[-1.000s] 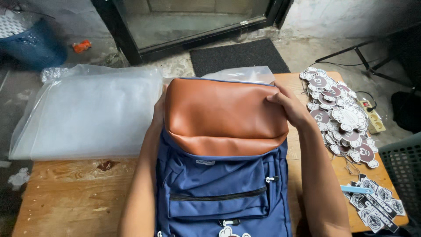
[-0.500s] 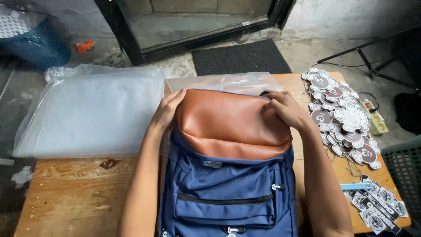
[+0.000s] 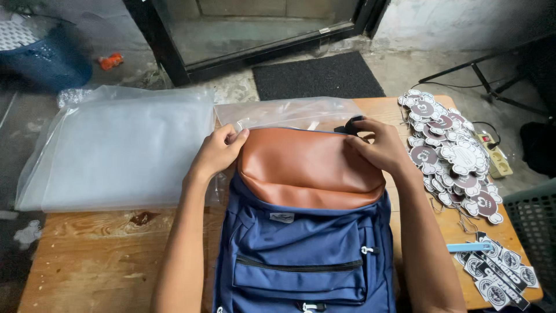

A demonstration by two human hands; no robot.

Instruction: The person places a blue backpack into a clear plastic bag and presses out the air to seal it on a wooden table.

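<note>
Hands sit at either upper corner of the navy fabric backpack with a tan leather top panel (image 3: 310,168), which lies flat on the pale wooden surface (image 3: 98,255), front pocket up, its top pointing away from the person. The left hand (image 3: 219,152) has its fingers (image 3: 240,137) curled narrow, pinching the edge of a clear plastic bag (image 3: 289,113) just behind the panel's left corner. The right hand (image 3: 379,148) closes over the right corner, fingers folded around the rim beside a black strap (image 3: 351,124).

To my eye the bag mouth is being worked over the top of the pack; that goes best with both corners drawn evenly and the film kept taut, so it does not catch on the strap.

As for containers, the clear bag looks empty, and a larger stack of clear plastic bags (image 3: 124,150) lies flat to the left. The backpack's zipped front pocket is closed, contents hidden. A blue plastic basket (image 3: 46,61) stands on the floor beyond. Round printed paper tags (image 3: 449,150) are heaped loose on the right.
</note>
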